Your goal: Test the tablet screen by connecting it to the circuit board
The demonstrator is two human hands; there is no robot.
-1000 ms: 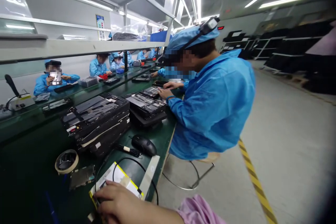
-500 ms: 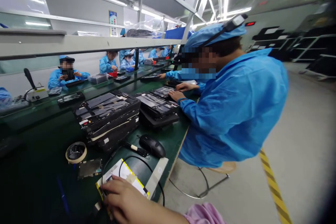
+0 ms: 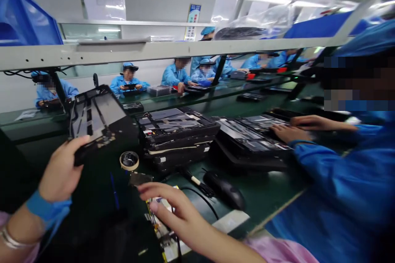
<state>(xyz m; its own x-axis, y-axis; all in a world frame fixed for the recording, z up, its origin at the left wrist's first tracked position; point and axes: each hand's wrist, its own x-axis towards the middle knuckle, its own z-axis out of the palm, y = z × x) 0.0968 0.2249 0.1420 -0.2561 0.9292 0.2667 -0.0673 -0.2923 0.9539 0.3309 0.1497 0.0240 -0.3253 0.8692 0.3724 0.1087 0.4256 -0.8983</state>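
Note:
My left hand (image 3: 61,170) is closed on the lower edge of a black opened device shell (image 3: 97,121), holding it tilted up above the green bench (image 3: 271,197). Its inner side with dark panels and small parts faces me. My right hand (image 3: 174,209) lies over a yellow-edged board (image 3: 159,226) at the near edge of the bench, fingers stretched out and apart, touching it. A small dark plate (image 3: 139,178) and a roll of tape (image 3: 129,160) lie just beyond my right fingers.
A stack of black device shells (image 3: 175,135) stands mid-bench, with a black mouse (image 3: 224,190) and its cable in front. A co-worker in a blue coat (image 3: 345,189) sits close on the right, hands on more shells (image 3: 253,133). Other workers sit across the line. A blue bin (image 3: 21,16) rests on the shelf.
The view has swung left. My left hand has come into view holding up a device shell. My right hand has stayed on the yellow-edged board, with its fingers now spread.

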